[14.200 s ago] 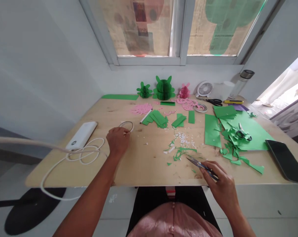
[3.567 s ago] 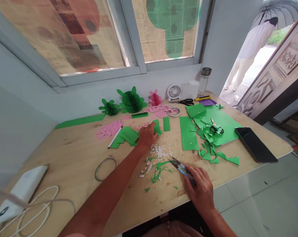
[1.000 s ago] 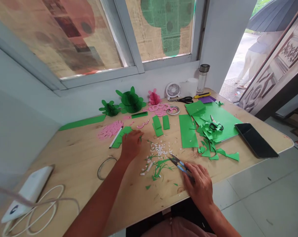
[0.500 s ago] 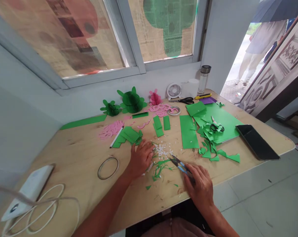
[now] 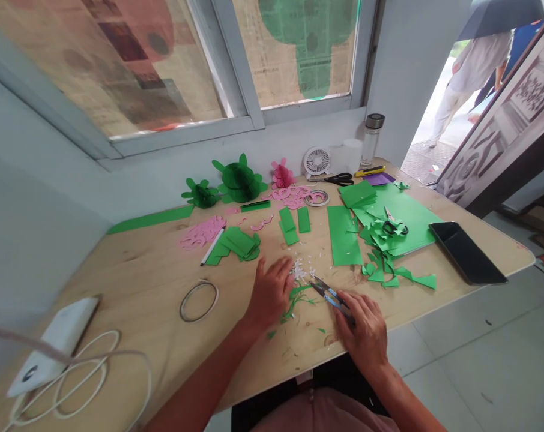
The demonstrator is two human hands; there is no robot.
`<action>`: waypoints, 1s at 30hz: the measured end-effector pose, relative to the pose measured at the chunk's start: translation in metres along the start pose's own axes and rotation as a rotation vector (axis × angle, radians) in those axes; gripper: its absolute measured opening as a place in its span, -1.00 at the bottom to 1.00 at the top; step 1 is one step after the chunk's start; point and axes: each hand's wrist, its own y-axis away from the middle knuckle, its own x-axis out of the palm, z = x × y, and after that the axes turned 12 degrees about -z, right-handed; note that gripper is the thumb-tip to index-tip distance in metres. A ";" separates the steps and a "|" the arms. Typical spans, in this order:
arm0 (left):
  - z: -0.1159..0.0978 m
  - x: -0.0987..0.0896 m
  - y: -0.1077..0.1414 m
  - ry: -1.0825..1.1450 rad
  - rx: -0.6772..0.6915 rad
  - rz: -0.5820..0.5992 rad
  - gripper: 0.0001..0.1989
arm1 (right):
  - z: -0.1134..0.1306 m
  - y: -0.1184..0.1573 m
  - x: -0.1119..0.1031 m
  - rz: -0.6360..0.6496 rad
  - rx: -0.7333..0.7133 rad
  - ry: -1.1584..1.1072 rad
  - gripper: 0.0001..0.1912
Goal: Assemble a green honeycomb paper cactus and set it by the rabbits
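My left hand rests on the table with its fingers stretched out, against the left side of a small heap of white paper bits. Thin green paper trimmings lie beside it, partly hidden by the hand. In my right hand is a pair of thread snips, its blades pointing at the white bits and slightly apart. Past my left fingers are stacked green paper pieces with a white pen along them. Narrow green folded strips lie farther back.
A tape roll lies left, near a white power bank and cable. To the right are green sheets, small scissors among scraps, and a phone. Paper turtle shapes, a fan and a bottle stand at the back.
My left hand has slid right across the table, and the white bits and green trimmings are pushed closer together. My right hand with the snips has barely moved.
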 end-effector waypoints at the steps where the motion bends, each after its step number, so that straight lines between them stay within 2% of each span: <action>1: 0.001 0.001 -0.006 -0.020 -0.031 -0.009 -0.60 | 0.000 0.000 0.000 -0.002 0.001 0.001 -0.77; 5: 0.007 0.006 -0.022 -0.026 -0.025 0.036 -0.63 | -0.001 0.000 0.001 -0.013 0.002 -0.017 -0.77; 8: 0.005 0.005 -0.014 0.024 0.027 0.055 -0.65 | -0.001 0.001 0.002 -0.010 0.005 -0.023 -0.77; 10: 0.002 0.004 -0.013 0.068 0.039 0.021 -0.65 | 0.000 0.000 0.002 -0.005 0.006 -0.018 -0.78; 12: 0.000 0.006 -0.022 0.048 0.027 0.005 -0.63 | 0.000 0.000 0.002 -0.008 0.010 -0.012 -0.78; 16: 0.001 0.015 -0.048 0.028 0.072 0.054 -0.64 | 0.001 0.000 0.001 -0.029 0.026 -0.016 -0.77; 19: 0.004 0.015 -0.045 0.055 0.119 0.077 -0.66 | 0.001 0.000 0.001 -0.048 0.031 -0.028 -0.77; 21: 0.005 0.011 -0.034 0.077 0.124 0.063 -0.67 | 0.002 0.000 0.001 -0.050 0.034 -0.036 -0.77; 24: 0.005 0.010 -0.029 0.109 0.058 -0.048 -0.66 | 0.003 -0.001 0.001 -0.039 0.041 -0.044 -0.77; 30: 0.001 0.025 -0.055 0.090 0.123 -0.005 -0.69 | 0.006 -0.001 -0.001 -0.052 0.067 -0.055 -0.78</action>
